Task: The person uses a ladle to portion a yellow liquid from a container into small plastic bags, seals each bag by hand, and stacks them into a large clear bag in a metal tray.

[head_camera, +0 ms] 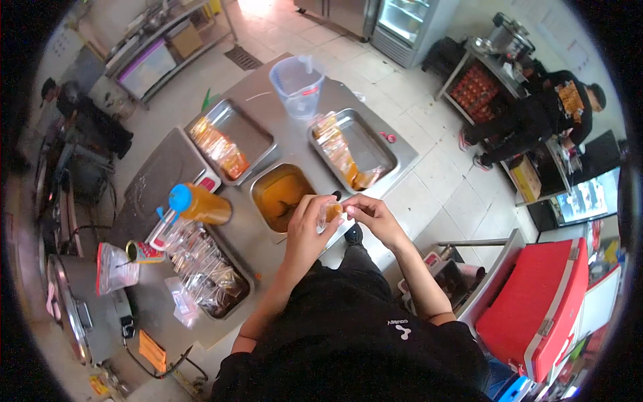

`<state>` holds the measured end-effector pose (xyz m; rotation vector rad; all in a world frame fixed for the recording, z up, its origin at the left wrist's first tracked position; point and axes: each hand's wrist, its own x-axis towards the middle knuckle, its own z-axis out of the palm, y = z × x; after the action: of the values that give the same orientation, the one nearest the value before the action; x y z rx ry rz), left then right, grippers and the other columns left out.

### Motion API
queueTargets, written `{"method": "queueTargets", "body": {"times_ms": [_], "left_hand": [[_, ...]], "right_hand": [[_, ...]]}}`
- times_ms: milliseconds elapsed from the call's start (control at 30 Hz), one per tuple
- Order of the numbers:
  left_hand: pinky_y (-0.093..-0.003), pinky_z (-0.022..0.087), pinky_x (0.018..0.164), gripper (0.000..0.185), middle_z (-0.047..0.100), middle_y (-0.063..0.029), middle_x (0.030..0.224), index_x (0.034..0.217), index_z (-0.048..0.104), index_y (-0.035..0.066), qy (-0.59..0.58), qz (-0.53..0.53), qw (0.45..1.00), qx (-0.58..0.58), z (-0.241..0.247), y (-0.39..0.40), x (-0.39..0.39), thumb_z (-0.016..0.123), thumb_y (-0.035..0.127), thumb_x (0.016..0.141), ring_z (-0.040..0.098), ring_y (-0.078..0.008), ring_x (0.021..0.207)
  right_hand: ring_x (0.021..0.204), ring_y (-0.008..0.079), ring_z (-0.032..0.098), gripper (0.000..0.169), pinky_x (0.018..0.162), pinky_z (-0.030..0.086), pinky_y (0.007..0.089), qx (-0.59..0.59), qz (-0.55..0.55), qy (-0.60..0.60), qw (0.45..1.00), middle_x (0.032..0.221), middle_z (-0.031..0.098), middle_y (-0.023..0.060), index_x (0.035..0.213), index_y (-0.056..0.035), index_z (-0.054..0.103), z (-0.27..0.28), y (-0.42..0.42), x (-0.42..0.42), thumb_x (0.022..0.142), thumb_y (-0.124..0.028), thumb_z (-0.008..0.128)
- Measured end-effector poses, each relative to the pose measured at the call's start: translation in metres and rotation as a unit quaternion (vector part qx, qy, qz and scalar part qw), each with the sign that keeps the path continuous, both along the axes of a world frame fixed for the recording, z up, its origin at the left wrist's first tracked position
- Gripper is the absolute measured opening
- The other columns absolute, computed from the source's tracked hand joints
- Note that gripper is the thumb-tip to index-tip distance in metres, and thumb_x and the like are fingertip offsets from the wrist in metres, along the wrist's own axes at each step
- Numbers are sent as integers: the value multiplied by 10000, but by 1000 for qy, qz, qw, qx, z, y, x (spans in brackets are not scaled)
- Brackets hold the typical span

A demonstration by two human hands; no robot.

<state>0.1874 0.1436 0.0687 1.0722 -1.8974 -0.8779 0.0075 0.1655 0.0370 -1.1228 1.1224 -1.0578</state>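
Between my hands is a small clear plastic cup or bag (pixel 330 211) with orange-brown contents. My left hand (pixel 310 216) grips it from the left side. At its right edge, the fingertips of my right hand (pixel 365 213) are pinched together, seemingly on its rim. Just left of my hands, a metal pan (pixel 256 193) holds brown-orange liquid with a dark utensil or piece in it. Behind it, two metal trays, one left (pixel 261 131) and one right (pixel 387 156), each hold a row of clear-wrapped orange packets. A third tray (pixel 249 291) at the near left holds wrapped dark portions.
A blue-capped squeeze bottle (pixel 208 205) of orange sauce, a can (pixel 146 252) and a plastic bag (pixel 118 269) stand left. A clear measuring jug (pixel 298 88) is at the table's far side. A red cooler box (pixel 532 301) is at right. Other people work far left and far right.
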Motion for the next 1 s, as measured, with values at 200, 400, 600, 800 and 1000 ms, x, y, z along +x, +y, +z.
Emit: {"method": "queueTargets", "body": {"times_ms": [200,400,600,800,1000], "left_hand": [[-281,465,872,591,502,-113,1170,1358,431,36,99,-179,976,69,-34,-12,-60,681,112,828,528,-166,1052],[-294,447,906,539,599,-61,989,1350,431,38,258,-170,843,440,-69,-31,-125,637,47,852,579,-146,976],[-277,489,785,557,618,-60,919,1318,437,30,267,-123,833,468,-90,-54,-198,675,34,814,599,-128,888],[-265,476,639,430,587,-51,773,1118,621,97,57,72,987,134,-91,-70,-264,674,-27,710,586,-138,699],[-302,429,534,415,490,-49,641,1092,644,105,-15,123,992,13,-84,-95,-293,634,-11,694,496,-177,535]], "right_hand": [[834,90,555,134,776,446,249,63,-45,-77,994,931,624,10,982,-35,616,-15,9,-71,888,-130,619],[849,98,567,140,794,448,255,118,-54,-135,982,931,633,15,987,-32,618,-34,2,-145,877,-119,629],[764,76,556,126,708,441,232,105,-18,-90,990,863,637,-7,941,-34,641,-38,-30,-220,831,-88,672],[697,162,584,102,623,460,310,-21,-117,229,966,747,615,76,799,-21,610,-54,-64,-254,729,-58,673],[744,258,560,274,749,420,366,-133,-134,353,917,850,567,107,911,-37,517,-48,-94,-253,702,-79,689]]}}
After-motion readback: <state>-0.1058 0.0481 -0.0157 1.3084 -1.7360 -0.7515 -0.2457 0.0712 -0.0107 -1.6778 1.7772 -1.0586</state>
